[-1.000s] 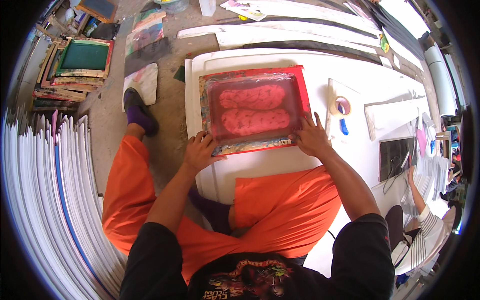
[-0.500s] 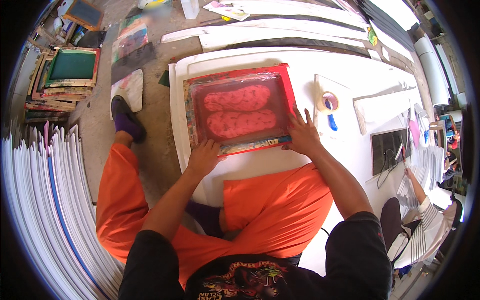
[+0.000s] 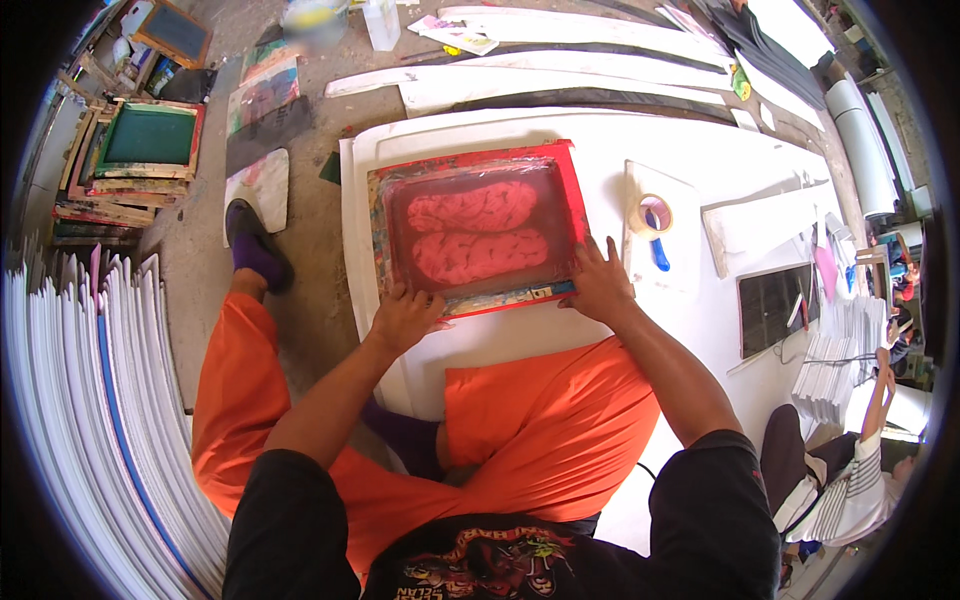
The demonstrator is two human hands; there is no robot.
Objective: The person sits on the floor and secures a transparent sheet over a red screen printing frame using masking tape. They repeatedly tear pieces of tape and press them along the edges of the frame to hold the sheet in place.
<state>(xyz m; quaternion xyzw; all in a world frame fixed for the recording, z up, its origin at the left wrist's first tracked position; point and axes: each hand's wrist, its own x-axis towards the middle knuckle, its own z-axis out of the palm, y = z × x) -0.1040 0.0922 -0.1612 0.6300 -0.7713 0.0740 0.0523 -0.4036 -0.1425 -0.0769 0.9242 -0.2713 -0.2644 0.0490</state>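
A wooden screen-printing frame point(image 3: 578, 195) with red and paint-stained edges lies in front of me on a white sheet. Two pink, sole-shaped patches point(image 3: 480, 257) show side by side in its mesh. At the near left corner, my left hand point(image 3: 406, 318) has its fingers curled over the frame's edge. My right hand point(image 3: 602, 285) grips the near right corner, its fingers along the red side. The undersides of both grips are hidden. To the right of the frame sit a roll of tape point(image 3: 640, 213) and a small blue tool point(image 3: 660, 255).
White sheets point(image 3: 95, 430) stand stacked upright at the left, with old screen frames point(image 3: 150, 135) piled behind them. Long white strips point(image 3: 560, 70) lie beyond the work surface. On the right, a co-worker point(image 3: 850, 490) sits beside a dark panel point(image 3: 775, 312) and stacked sheets.
The frame has shifted slightly toward me, and my right hand has come nearer with it. Both hands stay on the frame. The co-worker's arm has moved away from the dark panel.
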